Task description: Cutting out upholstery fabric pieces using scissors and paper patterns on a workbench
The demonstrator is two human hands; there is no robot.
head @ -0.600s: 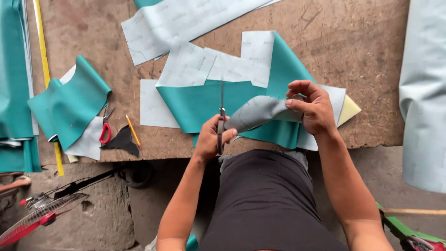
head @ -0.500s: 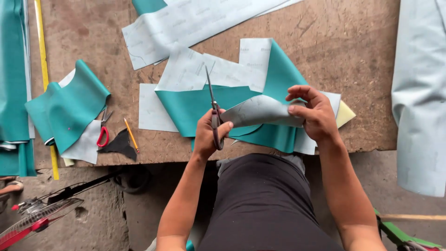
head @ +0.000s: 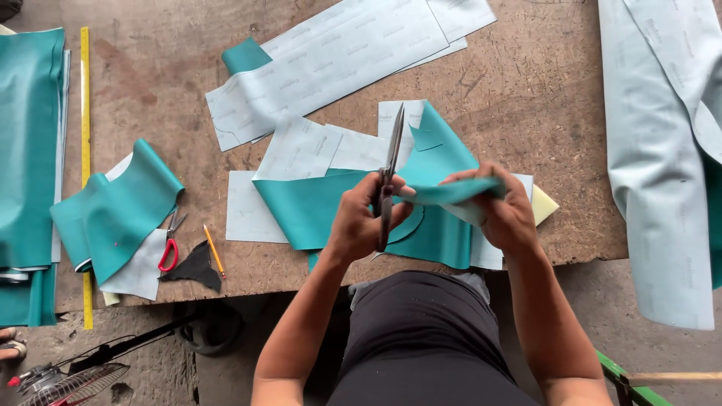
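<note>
Gripping long steel shears (head: 389, 174) in left hand (head: 366, 219), right hand (head: 505, 214) pinching teal vinyl strip (head: 450, 192) taut, clear of wooden table (head: 526, 98).

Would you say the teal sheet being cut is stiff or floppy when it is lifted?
Probably floppy: the teal sheet curves and folds where the right hand lifts its edge, rather than staying flat. It likely feels light, since fingertips alone hold the strip up. The folded teal piece nearby drapes over itself too, suggesting a supple, cloth-backed material.

Yellow measuring tape (head: 85, 150) along table's left side; red-handled small scissors (head: 170, 248), pencil (head: 213, 251), black scrap (head: 195, 267) close together; fan (head: 64, 383) on floor.
</note>
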